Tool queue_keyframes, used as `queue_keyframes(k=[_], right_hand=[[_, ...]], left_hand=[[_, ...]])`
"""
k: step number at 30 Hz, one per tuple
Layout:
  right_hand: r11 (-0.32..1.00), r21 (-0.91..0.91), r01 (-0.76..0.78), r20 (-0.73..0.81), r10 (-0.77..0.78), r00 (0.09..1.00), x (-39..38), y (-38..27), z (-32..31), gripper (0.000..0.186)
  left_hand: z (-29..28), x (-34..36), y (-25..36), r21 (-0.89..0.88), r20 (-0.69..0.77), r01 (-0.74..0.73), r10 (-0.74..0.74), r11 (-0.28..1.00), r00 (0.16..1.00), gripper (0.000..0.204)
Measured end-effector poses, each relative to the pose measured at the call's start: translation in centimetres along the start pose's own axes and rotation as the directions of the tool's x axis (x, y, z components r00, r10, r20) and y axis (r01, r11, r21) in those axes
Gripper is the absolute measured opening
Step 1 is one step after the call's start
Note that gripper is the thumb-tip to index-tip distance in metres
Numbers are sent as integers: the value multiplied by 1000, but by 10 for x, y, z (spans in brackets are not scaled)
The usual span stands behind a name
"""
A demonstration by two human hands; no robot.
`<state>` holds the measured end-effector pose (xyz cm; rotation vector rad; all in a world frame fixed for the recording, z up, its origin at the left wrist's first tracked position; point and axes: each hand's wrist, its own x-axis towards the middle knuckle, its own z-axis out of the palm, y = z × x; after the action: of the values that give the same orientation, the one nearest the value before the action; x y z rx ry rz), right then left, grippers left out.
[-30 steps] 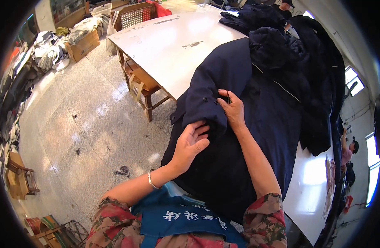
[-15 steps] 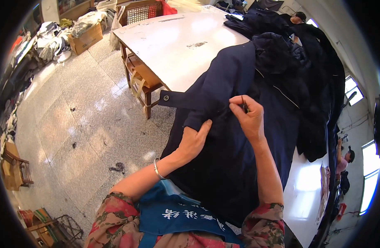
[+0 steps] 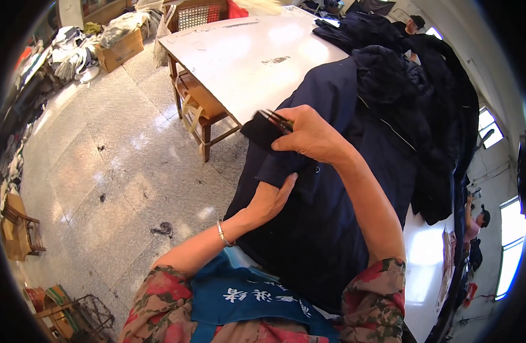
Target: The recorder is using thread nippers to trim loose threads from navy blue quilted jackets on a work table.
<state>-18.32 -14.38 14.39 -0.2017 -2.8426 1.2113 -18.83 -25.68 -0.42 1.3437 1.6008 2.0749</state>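
A dark navy coat [image 3: 326, 223] is draped over the table edge and down in front of me. My left hand [image 3: 267, 203] grips one of its sleeve cuffs [image 3: 274, 168], thumb outside and fingers hidden within the cloth. Small dark thread snips [image 3: 276, 119] are in my right hand [image 3: 317, 137], their points toward the upper left. The blades lie over a dark fabric tab [image 3: 259, 131] above the cuff; whether my fingers also pinch this tab I cannot tell. A small round metal snap [image 3: 317, 170] shows just right of the left thumb.
A white-topped table [image 3: 228, 63] with worn patches extends ahead, a wooden stool [image 3: 204, 114] under its near corner. More dark garments [image 3: 388, 86] are heaped at the right. Cloth piles and a cardboard box [image 3: 121, 52] sit at the far left. Another person [image 3: 479, 220] is at the far right.
My right hand has moved left and forward with the snips, over to the tab. The tab, stretched out leftward before, is now turned up. My left hand stays at the cuff.
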Motion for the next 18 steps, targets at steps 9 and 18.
queue_keyframes(k=[9,18], right_hand=[[964,254,75,-221,-18,975,-47,14,-9,10],[753,655,-66,-4,91,996,-59,24,-20,15]], left_hand=[[-11,6,12,-755,92,327,-402,568,911,46],[-9,13,13,-885,200,389,-545,256,814,43]])
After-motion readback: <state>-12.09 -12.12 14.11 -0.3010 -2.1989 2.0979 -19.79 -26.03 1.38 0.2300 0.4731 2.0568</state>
